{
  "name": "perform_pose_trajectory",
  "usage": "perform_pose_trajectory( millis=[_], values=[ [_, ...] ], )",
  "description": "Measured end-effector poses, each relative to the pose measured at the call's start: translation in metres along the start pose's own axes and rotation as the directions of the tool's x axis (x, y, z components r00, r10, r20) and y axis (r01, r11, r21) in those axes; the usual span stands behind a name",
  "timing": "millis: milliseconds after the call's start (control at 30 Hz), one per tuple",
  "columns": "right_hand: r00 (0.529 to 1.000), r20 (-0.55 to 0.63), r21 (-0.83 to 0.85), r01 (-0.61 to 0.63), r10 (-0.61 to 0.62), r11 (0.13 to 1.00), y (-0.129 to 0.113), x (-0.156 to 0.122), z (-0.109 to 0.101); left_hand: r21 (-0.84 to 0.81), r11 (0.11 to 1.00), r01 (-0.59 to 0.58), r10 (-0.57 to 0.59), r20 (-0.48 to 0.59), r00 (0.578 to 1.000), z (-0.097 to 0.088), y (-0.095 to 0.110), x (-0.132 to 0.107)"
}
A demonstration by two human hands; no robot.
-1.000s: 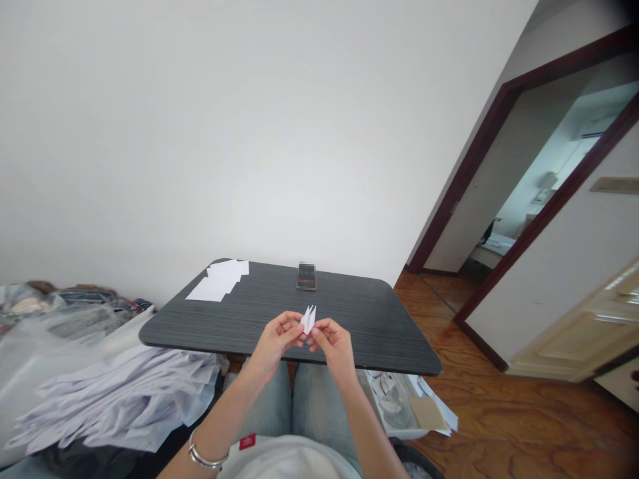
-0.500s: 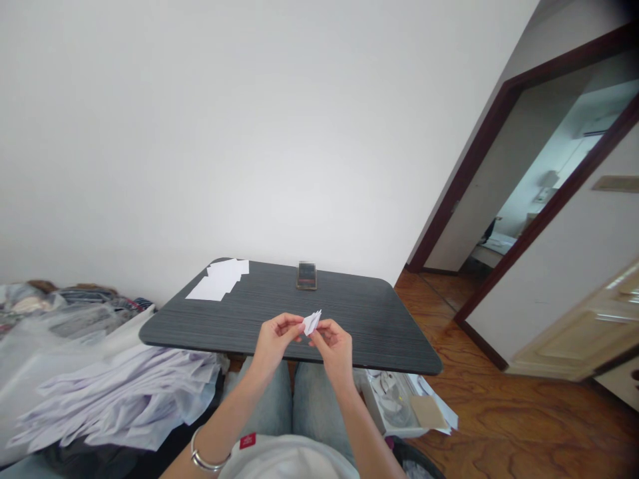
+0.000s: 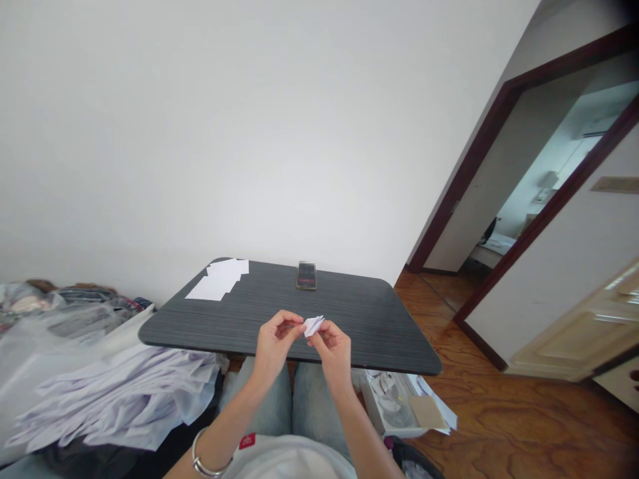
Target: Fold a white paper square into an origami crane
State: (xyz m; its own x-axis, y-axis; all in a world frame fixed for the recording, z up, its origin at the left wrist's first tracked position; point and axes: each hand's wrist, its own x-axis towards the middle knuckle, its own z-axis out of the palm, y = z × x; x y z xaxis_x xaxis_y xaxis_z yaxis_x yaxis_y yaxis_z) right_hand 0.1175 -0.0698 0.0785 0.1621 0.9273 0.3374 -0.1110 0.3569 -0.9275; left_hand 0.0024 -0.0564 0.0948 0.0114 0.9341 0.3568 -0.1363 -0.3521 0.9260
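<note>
The folded white paper [image 3: 313, 326] looks thin and matt. The table [image 3: 379, 332] has a dark grey, finely streaked laminate top with a low sheen, and the loose paper sheets [image 3: 217, 285] at its far left are matt too. The bangle [image 3: 210, 464] at near left is polished metal. The floor [image 3: 504, 426] on the right is glossy, varnished wood; the jeans [image 3: 264, 399] are faded denim.

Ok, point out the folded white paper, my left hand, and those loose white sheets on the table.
Folded white paper [image 3: 313, 326]: head view, on the middle of the fold.
Left hand [image 3: 273, 347]: head view, on the back of the hand.
Loose white sheets [image 3: 217, 281]: head view, on the middle of the pile.
</note>
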Motion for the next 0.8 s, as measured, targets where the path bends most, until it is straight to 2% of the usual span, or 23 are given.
perform_pose_trajectory(
  millis=[100,200,300,500,800],
  values=[
    [0.997,-0.037,-0.101,0.070,-0.074,0.992,0.002,0.000,-0.001,0.128,0.982,-0.139,0.134,0.043,0.990,-0.001,0.002,-0.004],
    [0.989,-0.044,-0.165,0.132,-0.141,0.977,0.004,0.000,-0.002,0.190,0.958,-0.214,0.194,0.119,0.974,-0.003,0.002,-0.005],
    [0.982,-0.025,-0.191,0.179,-0.187,0.965,0.003,0.000,-0.004,0.205,0.949,-0.238,0.207,0.161,0.965,-0.005,-0.001,-0.004],
    [0.969,0.021,-0.213,0.244,-0.245,0.946,0.002,0.000,-0.006,0.230,0.938,-0.259,0.223,0.171,0.960,-0.008,-0.005,0.001],
    [0.959,0.039,-0.163,0.282,-0.280,0.945,0.003,-0.002,-0.005,0.271,0.881,-0.389,0.323,0.256,0.911,-0.010,-0.001,-0.003]
  ],
)
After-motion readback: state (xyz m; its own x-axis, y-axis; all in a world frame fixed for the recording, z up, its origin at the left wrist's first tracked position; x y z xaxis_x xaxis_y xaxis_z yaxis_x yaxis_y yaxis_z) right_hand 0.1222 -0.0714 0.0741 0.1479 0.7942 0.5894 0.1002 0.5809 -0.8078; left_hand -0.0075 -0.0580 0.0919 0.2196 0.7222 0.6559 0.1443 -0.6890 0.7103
